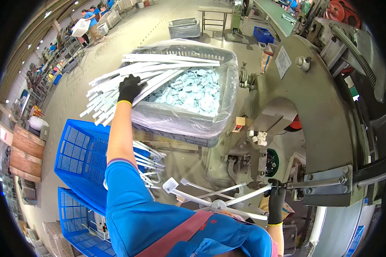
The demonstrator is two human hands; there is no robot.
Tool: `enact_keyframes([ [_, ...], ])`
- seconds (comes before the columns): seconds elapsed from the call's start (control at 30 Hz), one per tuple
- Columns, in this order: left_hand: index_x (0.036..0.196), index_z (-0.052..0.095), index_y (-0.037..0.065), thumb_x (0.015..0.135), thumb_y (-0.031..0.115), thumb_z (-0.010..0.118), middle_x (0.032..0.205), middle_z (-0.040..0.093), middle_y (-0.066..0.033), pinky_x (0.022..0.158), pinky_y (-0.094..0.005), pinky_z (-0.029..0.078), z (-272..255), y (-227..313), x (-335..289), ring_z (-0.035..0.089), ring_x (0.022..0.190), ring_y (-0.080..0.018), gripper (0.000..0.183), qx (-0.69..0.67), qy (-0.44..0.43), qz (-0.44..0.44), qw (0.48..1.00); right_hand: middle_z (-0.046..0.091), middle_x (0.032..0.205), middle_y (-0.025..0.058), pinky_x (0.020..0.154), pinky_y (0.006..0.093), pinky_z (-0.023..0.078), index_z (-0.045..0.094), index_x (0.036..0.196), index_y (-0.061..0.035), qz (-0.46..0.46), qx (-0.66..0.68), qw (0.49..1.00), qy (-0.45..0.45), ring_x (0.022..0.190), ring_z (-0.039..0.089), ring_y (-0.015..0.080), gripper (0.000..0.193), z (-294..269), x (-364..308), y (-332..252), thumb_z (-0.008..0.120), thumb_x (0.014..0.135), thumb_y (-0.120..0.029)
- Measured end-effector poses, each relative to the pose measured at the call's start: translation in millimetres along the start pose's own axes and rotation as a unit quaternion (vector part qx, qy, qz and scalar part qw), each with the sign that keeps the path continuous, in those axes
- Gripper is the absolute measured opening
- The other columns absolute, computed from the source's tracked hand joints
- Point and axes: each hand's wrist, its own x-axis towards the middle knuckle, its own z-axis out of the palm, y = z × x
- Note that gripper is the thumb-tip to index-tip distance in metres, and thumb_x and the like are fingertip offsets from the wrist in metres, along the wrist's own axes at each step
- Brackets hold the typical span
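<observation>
My left hand, in a black glove, is on a pile of long white tubes lying across a plastic-lined bin. Its fingers curl over the tubes; how many they hold is hidden. My right hand, also gloved in black, closes round one leg end of a white star-shaped chair base beside the press. Several legs spread from the base's round hub, in front of my body. The leg end meets the metal rod of the green-grey press. Small pale plastic parts fill the bin beside the tubes.
Blue crates stand at my left, with more white tube frames next to them. Small white caps sit on the press. A grey crate and a table stand farther off. Co-workers are at the far left.
</observation>
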Motion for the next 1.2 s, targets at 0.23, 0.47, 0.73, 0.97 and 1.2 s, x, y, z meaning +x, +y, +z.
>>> enact_keyframes([
  [0.23, 0.089, 0.071, 0.008, 0.081, 0.014, 0.057, 0.091, 0.069, -0.0113, 0.073, -0.0394, 0.055, 0.8, 52.1, -15.1, 0.068, 0.083, -0.0286, 0.018, 0.15, -0.015, 0.079, 0.985, 0.053, 0.061, 0.0024, 0.048, 0.023, 0.038, 0.063, 0.105, -0.0009, -0.011, 0.01, 1.0, -0.004, 0.052, 0.05, 0.0099, 0.024, 3.8, -0.8, -3.8, 0.041, 0.097, -0.009],
  [0.47, 0.1, 0.072, 0.014, 0.087, 0.014, 0.052, 0.111, 0.067, -0.0118, 0.082, -0.0394, 0.053, -23.1, 62.6, -24.9, 0.067, 0.099, -0.0275, 0.024, 0.121, -0.155, -0.094, 0.976, 0.05, 0.065, 0.002, 0.047, 0.0243, 0.038, 0.056, 0.108, -0.0004, -0.051, 0.003, 0.998, -0.029, 0.053, 0.047, 0.0092, 0.021, 0.1, 2.3, -0.8, 0.039, 0.098, -0.008],
  [0.73, 0.086, 0.065, 0.013, 0.08, 0.015, 0.054, 0.087, 0.066, -0.0124, 0.076, -0.0436, 0.052, -72.1, 31.4, -84.0, 0.065, 0.088, -0.0284, 0.013, 0.088, 0.088, 0.053, 0.991, 0.056, 0.064, 0.0042, 0.048, 0.0307, 0.039, 0.058, 0.092, 0.0022, -0.025, -0.122, 0.991, -0.041, 0.054, 0.051, 0.0117, 0.024, -11.4, 8.0, -5.4, 0.049, 0.096, -0.02],
  [0.97, 0.11, 0.063, 0.004, 0.087, 0.022, 0.063, 0.089, 0.062, -0.0018, 0.067, -0.025, 0.046, -208.6, 12.6, -224.7, 0.056, 0.076, -0.0098, 0.029, -0.435, -0.18, -0.074, 0.879, 0.065, 0.081, 0.009, 0.068, 0.0294, 0.048, 0.064, 0.099, 0.0009, -0.172, -0.085, 0.981, -0.005, 0.072, 0.061, 0.0169, 0.015, -16.4, -52.7, -57.9, 0.06, 0.088, -0.008],
  [1.2, 0.127, 0.046, -0.002, 0.097, 0.02, 0.05, 0.105, 0.062, -0.0126, 0.084, -0.0348, 0.054, -219.3, 203.4, -303.7, 0.064, 0.092, -0.022, 0.038, -0.839, -0.077, -0.057, 0.536, 0.062, 0.11, 0.0204, 0.084, 0.04, 0.049, 0.053, 0.124, -0.0031, -0.349, -0.051, 0.883, -0.309, 0.101, 0.062, 0.0344, 0.047, 65.2, -71.8, -118.6, 0.07, 0.082, -0.016],
])
